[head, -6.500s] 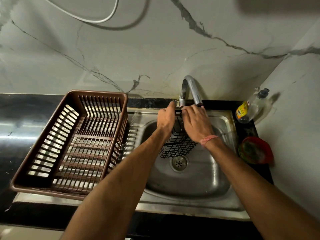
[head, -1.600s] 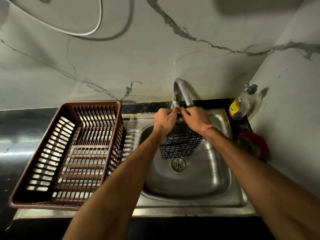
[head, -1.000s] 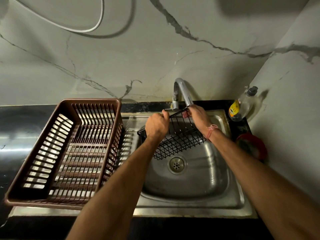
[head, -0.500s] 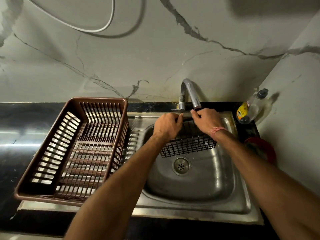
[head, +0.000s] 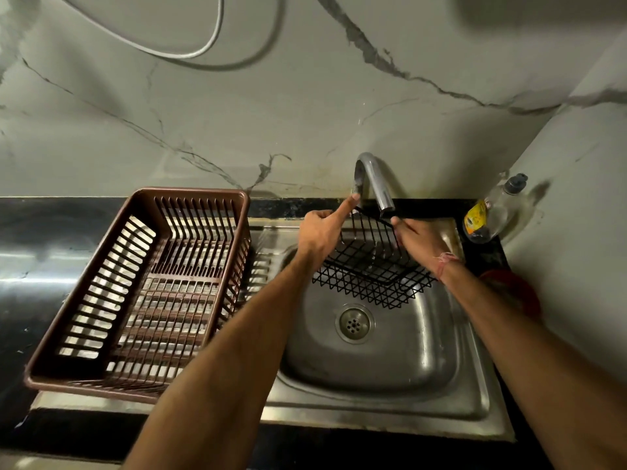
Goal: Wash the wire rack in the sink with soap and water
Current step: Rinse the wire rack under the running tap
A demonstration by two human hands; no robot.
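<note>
A black wire-mesh rack [head: 371, 266] hangs under a curved steel faucet [head: 375, 183]; left hand [head: 320, 232] and right hand [head: 419, 237] both curl around its rim.

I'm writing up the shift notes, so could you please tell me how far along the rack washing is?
Done: the wire rack is at the sink, below the tap. In hand: the left hand and right hand grip its top edge, one finger at the tap's base; whether water runs is unclear. Left: no suds show; the soap bottle stands untouched and the brown drainer basket holds nothing.
</note>
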